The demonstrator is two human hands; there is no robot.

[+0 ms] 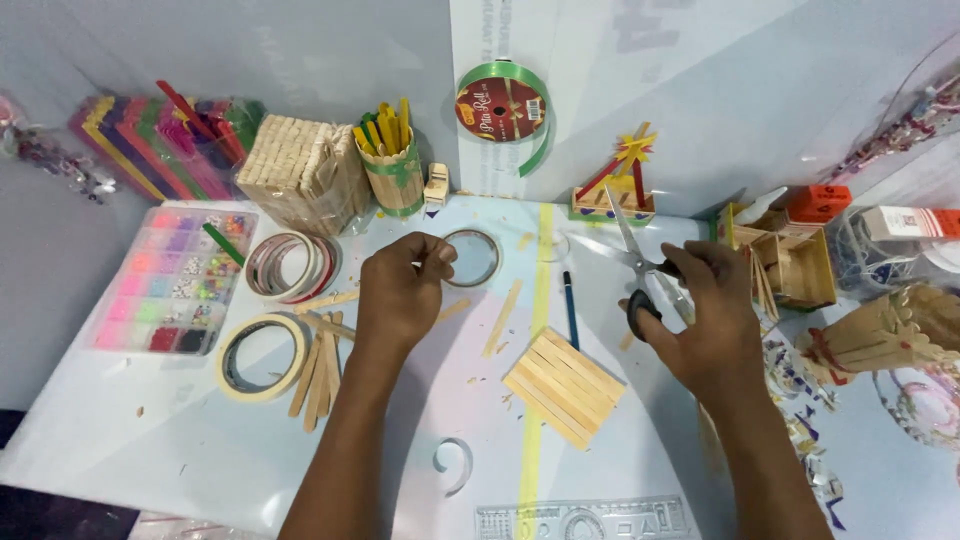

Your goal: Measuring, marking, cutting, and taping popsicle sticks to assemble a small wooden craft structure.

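Note:
My left hand (400, 292) hovers over the white table with fingers pinched at the rim of a clear tape roll (473, 256). My right hand (705, 310) grips black-handled scissors (637, 262), blades pointing away toward the wall. Between the hands lies a flat panel of glued wooden craft sticks (563, 386). A loose stick (503, 317) and a dark pencil (569, 308) lie just beyond the panel.
At left are masking tape rolls (262, 357), loose sticks (318, 372), a bead organiser (178, 283), stacked sticks (300, 172) and a stick cup (388, 155). Small stick houses (790, 262) and a stick bundle (880, 332) crowd the right. A clear ruler (585, 520) lies at the front edge.

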